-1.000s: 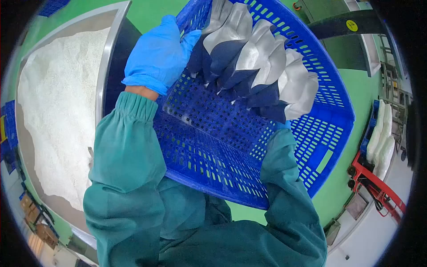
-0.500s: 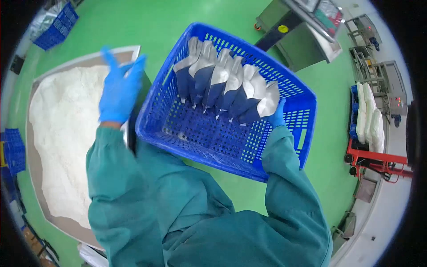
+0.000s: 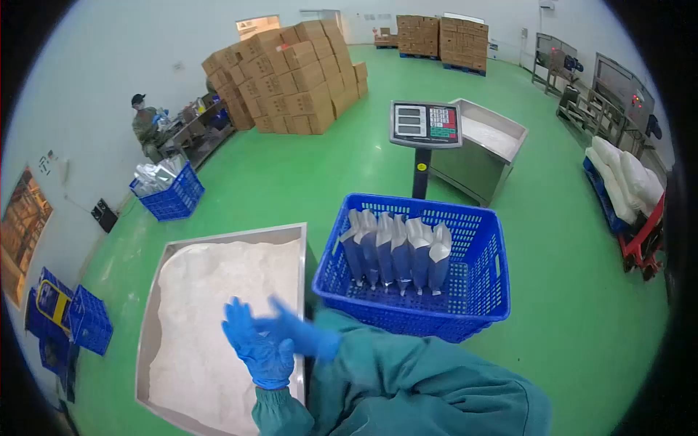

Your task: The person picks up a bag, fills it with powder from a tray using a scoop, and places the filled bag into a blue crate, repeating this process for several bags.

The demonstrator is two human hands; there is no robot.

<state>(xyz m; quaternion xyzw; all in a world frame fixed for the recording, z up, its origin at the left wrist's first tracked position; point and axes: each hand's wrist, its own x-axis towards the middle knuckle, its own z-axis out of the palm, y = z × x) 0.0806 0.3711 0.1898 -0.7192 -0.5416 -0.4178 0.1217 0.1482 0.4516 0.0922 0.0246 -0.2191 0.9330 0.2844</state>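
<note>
My left hand (image 3: 258, 352), in a blue glove, is open above the tub of white powder (image 3: 218, 305), its palm turned up and fingers spread. Close against it is my right hand (image 3: 309, 334), also blue-gloved and blurred by motion. Its fingers look stretched out and partly overlap the left hand; nothing shows in either hand. To the right stands a blue plastic crate (image 3: 407, 316). Inside it, a row of silver and dark blue pouches (image 3: 400, 254) stands upright with the silver ends up.
A scale display (image 3: 425, 123) on a post rises behind the crate, before a steel bin (image 3: 472, 171). Further left are a crate of silver bags (image 3: 171, 192) and a seated person (image 3: 149, 127). Stacked cartons (image 3: 291, 80) stand behind. White sacks (image 3: 618, 174) lie at right.
My right hand has left the pouches in the crate and moved left to meet my left hand over the powder. The view has tilted up, showing more of the room.
</note>
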